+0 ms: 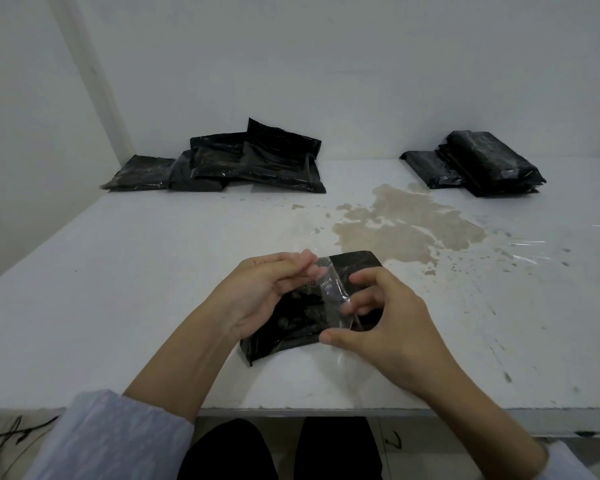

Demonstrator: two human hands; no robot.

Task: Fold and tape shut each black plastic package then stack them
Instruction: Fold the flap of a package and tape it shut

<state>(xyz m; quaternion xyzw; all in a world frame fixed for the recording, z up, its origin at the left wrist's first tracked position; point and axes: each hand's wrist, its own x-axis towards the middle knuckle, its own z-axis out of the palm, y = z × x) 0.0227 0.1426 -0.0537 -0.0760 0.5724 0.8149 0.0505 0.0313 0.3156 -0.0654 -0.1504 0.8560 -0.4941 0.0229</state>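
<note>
Left hand [257, 292] curls its fingers round the far end of a clear tape strip [331, 296], while my right hand [385, 327] pinches the near end, thumb at the edge of the folded black package [302, 320] lying on the white counter [118, 271] just before me. From the head view I see loose black packages [250, 161] heaped far left, a taped stack [489, 164] far right, and a brown stain [402, 226] between. No writing is legible anywhere.
</note>
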